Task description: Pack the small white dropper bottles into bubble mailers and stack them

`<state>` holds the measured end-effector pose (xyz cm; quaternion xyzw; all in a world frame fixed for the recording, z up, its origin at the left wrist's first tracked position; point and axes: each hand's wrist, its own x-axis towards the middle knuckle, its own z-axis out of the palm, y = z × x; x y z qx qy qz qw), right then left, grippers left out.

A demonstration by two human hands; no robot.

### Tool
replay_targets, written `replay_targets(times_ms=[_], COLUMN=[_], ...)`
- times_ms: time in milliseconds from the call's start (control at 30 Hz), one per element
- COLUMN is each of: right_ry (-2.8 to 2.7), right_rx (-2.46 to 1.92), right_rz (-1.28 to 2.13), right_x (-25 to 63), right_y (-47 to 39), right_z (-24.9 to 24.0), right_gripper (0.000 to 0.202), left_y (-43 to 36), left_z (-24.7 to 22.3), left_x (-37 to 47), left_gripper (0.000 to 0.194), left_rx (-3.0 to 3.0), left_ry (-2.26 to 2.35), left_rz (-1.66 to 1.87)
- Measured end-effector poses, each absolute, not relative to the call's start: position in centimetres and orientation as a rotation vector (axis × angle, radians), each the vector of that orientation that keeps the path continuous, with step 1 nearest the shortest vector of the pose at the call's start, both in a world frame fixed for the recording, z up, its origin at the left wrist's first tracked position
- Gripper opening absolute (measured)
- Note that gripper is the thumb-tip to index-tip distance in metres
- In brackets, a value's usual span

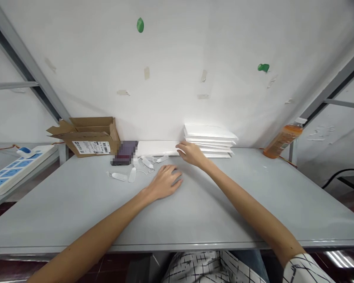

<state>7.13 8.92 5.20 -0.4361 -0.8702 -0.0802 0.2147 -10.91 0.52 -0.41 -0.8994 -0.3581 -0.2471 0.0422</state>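
Note:
My left hand (165, 181) rests on the grey table, thumb and fingers apart, with nothing in it. My right hand (191, 152) is farther back, loosely bent with its fingers a little apart, at the right end of a long flat white packet (157, 148). Whether it touches the packet is unclear. Right behind this hand stands a stack of white padded envelopes (211, 135). Left of my left hand lie several small white tag-like pieces with thin cord loops, among them one tag (132, 175) and another tag (118, 177).
An open cardboard box (88, 137) with a label stands at the back left, beside a dark blurred-out item (124, 153). An orange drink bottle (284, 139) leans at the back right. A white power strip (14, 169) lies off the table's left side. A white wall closes the back.

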Motion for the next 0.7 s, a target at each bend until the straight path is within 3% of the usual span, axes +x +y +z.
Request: replay_targets(times_ms=[200,367,700], right_ry=[-2.576,-2.621,-2.586], right_rx=[-1.244,-1.232,-1.478], right_rz=[0.006,0.02,-0.266], right_x=[3.5,3.2,1.7], right_y=[12.1,13.4,13.4], right_z=[2.6,1.6,2.2], right_gripper=[0.033,0.022,0.035], left_y=[2.4,2.7,2.8], left_z=[-0.6,0.1,-0.1], left_x=[-12.6,-13.3,-13.4], left_gripper=[0.031,0.031,0.03], left_rx=[-2.706,-2.766,-2.768], left_ry=[-1.256,-1.269,-1.268], left_rz=[-0.547,-0.43,-0.419])
